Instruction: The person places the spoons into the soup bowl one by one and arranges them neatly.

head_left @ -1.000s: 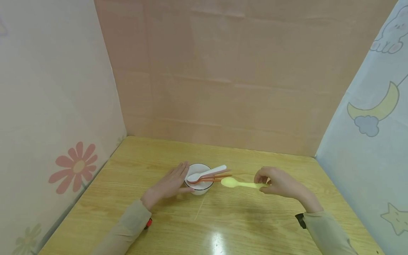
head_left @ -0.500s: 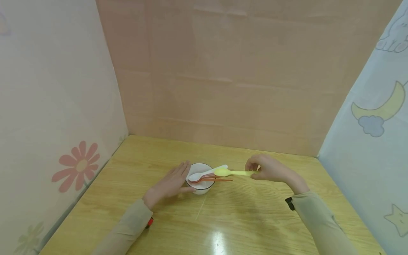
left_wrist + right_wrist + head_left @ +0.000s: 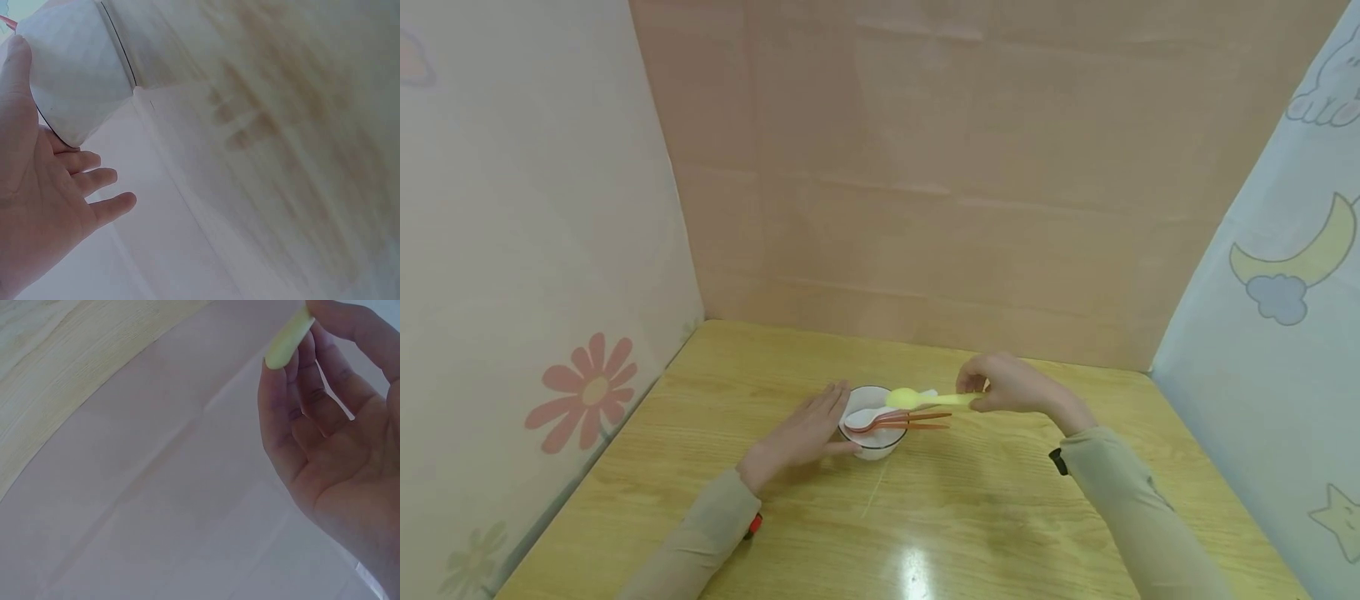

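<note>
A white bowl (image 3: 874, 453) with a dark rim stands on the table. My left hand (image 3: 801, 429) rests against its left side, fingers straight and thumb along the front; in the left wrist view the thumb touches the bowl wall (image 3: 78, 69). Inside lie a white spoon (image 3: 862, 417) and orange-red utensils (image 3: 934, 427), whose handles stick out over the right rim. My right hand (image 3: 1013, 385) pinches a yellow spoon (image 3: 902, 398) by its handle end (image 3: 289, 342), between thumb and fingertips. The yellow bowl end hovers over the right part of the bowl and partly covers the white spoon's handle.
The wooden table (image 3: 1000, 517) is enclosed by a pinkish-brown sheet (image 3: 925, 183) at the back. Patterned white sheets stand at the left (image 3: 535, 208) and right (image 3: 1285, 400).
My right hand has carried the yellow spoon leftward and away from me, from beside the bowl to above it. The left hand has stayed at the bowl.
</note>
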A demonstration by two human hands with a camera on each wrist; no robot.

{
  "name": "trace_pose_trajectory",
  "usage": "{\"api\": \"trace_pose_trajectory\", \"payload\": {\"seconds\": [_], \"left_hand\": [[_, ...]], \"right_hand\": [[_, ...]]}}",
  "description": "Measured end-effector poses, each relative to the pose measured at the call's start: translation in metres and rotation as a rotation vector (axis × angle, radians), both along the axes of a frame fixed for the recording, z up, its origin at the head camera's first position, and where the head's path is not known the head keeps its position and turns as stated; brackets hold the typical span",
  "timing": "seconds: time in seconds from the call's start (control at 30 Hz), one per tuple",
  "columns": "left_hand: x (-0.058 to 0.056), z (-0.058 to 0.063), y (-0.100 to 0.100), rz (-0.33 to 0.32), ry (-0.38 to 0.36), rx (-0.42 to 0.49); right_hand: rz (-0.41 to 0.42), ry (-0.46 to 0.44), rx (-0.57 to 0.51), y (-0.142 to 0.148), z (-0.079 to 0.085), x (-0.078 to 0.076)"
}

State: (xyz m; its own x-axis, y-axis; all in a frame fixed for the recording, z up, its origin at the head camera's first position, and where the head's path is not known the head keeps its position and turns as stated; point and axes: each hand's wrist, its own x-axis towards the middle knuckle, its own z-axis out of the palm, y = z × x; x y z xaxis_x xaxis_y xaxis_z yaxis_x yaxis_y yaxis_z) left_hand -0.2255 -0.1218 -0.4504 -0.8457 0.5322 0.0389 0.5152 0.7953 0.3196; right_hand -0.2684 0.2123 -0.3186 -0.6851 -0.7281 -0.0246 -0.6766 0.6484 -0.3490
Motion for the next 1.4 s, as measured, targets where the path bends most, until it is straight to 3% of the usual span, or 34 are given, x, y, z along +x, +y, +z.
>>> {"api": "trace_pose_trajectory", "payload": {"seconds": [0.4,1.4], "left_hand": [[0.001,-0.002,0.001,0.001,-0.008,-0.001],[0.001,-0.002,0.002,-0.002,0.007,0.004]], "right_hand": [[0.053,-0.018,0.006,-0.014,-0.004,-0.012],[0.082,-0.030,0.117,-0.053,-0.009,-0.030]]}}
